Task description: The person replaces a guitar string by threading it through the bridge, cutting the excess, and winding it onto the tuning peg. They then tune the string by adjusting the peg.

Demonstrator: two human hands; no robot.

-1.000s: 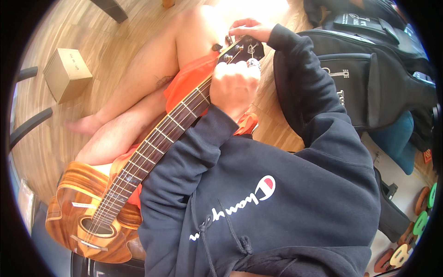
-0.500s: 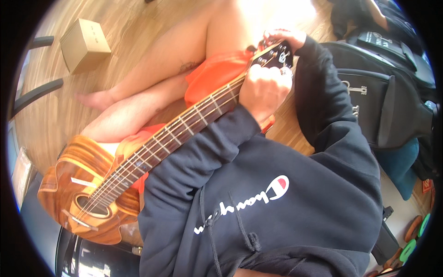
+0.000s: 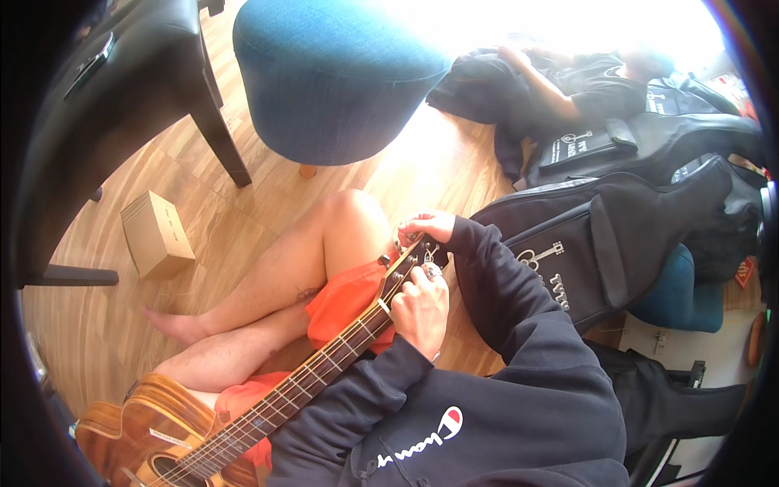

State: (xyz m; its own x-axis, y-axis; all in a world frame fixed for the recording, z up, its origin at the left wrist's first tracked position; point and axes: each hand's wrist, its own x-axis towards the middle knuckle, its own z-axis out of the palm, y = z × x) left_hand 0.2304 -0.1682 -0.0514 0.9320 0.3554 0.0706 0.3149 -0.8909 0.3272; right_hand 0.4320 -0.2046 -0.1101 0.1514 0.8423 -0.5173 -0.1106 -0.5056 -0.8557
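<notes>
One cardboard box [image 3: 158, 235] sits at left; an acoustic guitar [image 3: 288, 398] slants from lower left to centre — left hand [image 3: 420, 312] clenched at its headstock [image 3: 418, 250], right hand [image 3: 428, 226] bent beside the tuning pegs [image 3: 385, 260], grip unclear — black bag [image 3: 560, 252] at right.

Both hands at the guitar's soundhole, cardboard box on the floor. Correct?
Not the soundhole: the head view shows the left hand and right hand both at the headstock. The cardboard box is on the floor, as stated.
</notes>
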